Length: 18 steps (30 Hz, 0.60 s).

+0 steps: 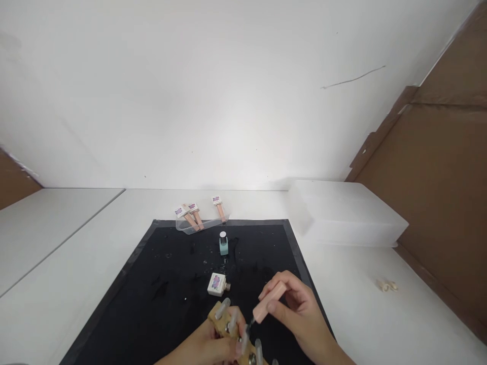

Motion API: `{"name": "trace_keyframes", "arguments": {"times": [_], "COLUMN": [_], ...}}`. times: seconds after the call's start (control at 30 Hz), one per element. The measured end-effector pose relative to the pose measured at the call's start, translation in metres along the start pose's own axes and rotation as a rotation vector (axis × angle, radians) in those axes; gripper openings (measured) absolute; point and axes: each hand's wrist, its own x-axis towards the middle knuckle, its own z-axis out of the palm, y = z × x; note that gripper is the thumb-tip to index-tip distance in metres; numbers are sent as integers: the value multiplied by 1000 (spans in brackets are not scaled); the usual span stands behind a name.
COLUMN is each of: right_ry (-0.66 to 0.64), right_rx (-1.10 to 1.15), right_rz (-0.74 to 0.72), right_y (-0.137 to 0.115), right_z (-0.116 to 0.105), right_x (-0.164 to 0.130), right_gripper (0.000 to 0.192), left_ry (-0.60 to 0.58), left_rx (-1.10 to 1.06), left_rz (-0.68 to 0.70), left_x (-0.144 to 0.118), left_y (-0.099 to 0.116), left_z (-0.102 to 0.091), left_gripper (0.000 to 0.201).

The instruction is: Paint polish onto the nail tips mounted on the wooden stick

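Observation:
At the bottom of the view, my left hand (215, 345) is closed round a tan nail-tip holder (217, 310) carrying several clear false nails (223, 307). My right hand (294, 309) pinches the pink cap of a nail polish brush (269, 302). The brush's dark tip points down and left, at one of the false nails; whether it touches is too small to tell. An uncapped white nail polish bottle (216, 284) with a flower label lies beyond my left hand. Farther back stands a small teal bottle (223, 245) with a white-topped dark cap.
A clear plastic tray (208, 225) at the back holds several pink-capped polish bottles (194, 209). The black mat (167, 274) covers the middle of the white table. At right sit a white block (342, 213) and small beige pieces (387, 285), near a brown cardboard wall (437, 203).

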Motion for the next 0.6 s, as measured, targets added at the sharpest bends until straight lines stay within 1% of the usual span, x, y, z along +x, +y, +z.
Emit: {"name": "trace_keyframes", "arguments": {"times": [0.07, 0.1, 0.17, 0.23, 0.27, 0.37, 0.43, 0.53, 0.6], "right_ry": [88, 79, 12, -54, -58, 31, 64, -15, -49], "right_rx": [4, 36, 104, 100, 72, 1, 46, 155, 132], "right_rz": [-6, -17, -38, -47, -43, -16, -13, -31, -28], "right_y": [1, 1, 0, -1, -1, 0, 1, 1, 0], "right_z": [0, 0, 1, 2, 3, 2, 2, 3, 4], "right_x": [1, 1, 0, -1, -1, -1, 0, 0, 0], "right_gripper": [20, 21, 25, 28, 28, 23, 21, 26, 28], "left_ry": [-15, -20, -13, -9, -12, -38, -46, -40, -34], "left_rx": [-39, -54, -77, -90, -95, -138, -159, -147, -132], "left_rz": [6, 6, 0, -4, -1, 19, 25, 4, -11], "left_x": [0, 0, 0, 0, 1, 0, 0, -1, -1], "left_y": [-3, -5, -8, -9, -9, -7, -6, -6, -7], "left_z": [-2, -3, -4, -4, -4, -3, -2, -2, -2], "left_gripper": [26, 24, 22, 20, 19, 19, 19, 19, 20]}}
